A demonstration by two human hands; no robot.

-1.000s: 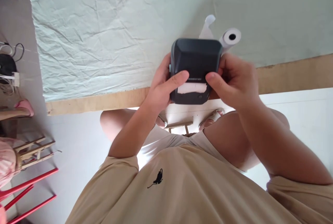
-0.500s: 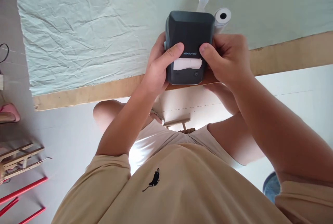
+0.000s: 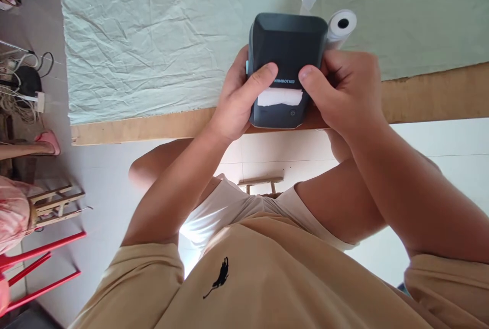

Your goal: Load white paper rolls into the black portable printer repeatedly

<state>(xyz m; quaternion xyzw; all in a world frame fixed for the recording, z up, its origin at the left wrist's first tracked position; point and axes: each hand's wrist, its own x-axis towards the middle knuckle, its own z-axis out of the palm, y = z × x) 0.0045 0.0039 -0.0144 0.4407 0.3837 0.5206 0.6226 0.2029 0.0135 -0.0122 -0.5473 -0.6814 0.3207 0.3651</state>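
A dark label printer [image 3: 289, 51] with "NIIMBOT" lettering is held between my two hands near the table's front edge. White paper [image 3: 280, 97] sticks out of its slot, above a small power button. My left hand [image 3: 244, 92] grips the printer's left side, thumb on the front face and fingers hidden behind. On the opposite side my right hand [image 3: 344, 87] holds it, its thumb beside the lettering and its other fingers curled. A white paper roll [image 3: 341, 28] with a black core lies just beyond my right hand. Behind the printer's top edge a translucent whitish piece [image 3: 308, 0] shows partly.
A wrinkled pale green cloth [image 3: 153, 38] covers the table, whose wooden edge [image 3: 435, 89] runs in front of me. To the left on the floor are tangled cables [image 3: 23, 84], a wooden stool [image 3: 57, 201], red legs [image 3: 46, 247] of furniture and another person's foot [image 3: 48, 141].
The camera view has shifted, so more of the left side shows. Both hands keep the same hold on the printer, which is tilted slightly more.
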